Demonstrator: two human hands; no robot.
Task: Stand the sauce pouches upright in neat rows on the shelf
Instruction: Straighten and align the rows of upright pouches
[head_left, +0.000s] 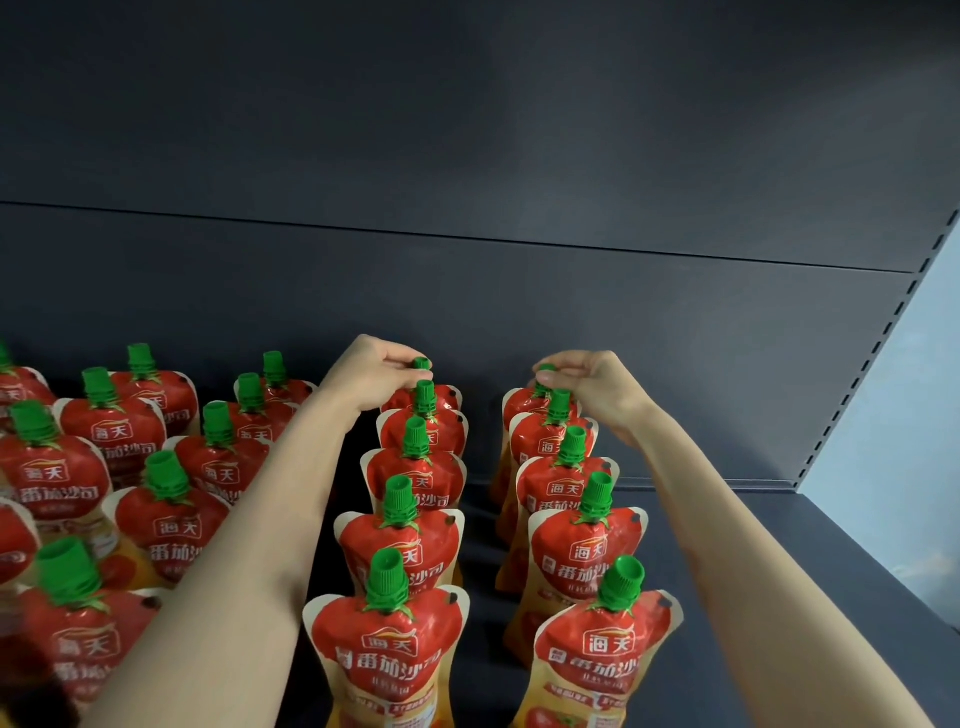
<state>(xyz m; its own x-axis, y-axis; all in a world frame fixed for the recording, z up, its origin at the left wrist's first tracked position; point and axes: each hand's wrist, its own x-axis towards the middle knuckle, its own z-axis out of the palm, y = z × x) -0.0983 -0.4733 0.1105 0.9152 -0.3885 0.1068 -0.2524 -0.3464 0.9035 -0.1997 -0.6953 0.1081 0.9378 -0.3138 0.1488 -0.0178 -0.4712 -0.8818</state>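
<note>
Pouches (387, 649) fill two rows of five (others (52, 470) leftward); left hand (374, 382) and right hand (592, 387) pinch rearmost caps (422, 362).

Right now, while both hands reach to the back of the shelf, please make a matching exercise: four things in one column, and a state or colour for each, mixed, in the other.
Column one:
1. left hand
2. right hand
3. front pouch of the rightmost row
4. back panel

Column two:
a. dark grey
b. pinches the rear cap of the rightmost row
c. stands upright, untouched
d. pinches the rear cap of the second row from the right

Pairs: 1-d, 2-b, 3-c, 4-a
</note>
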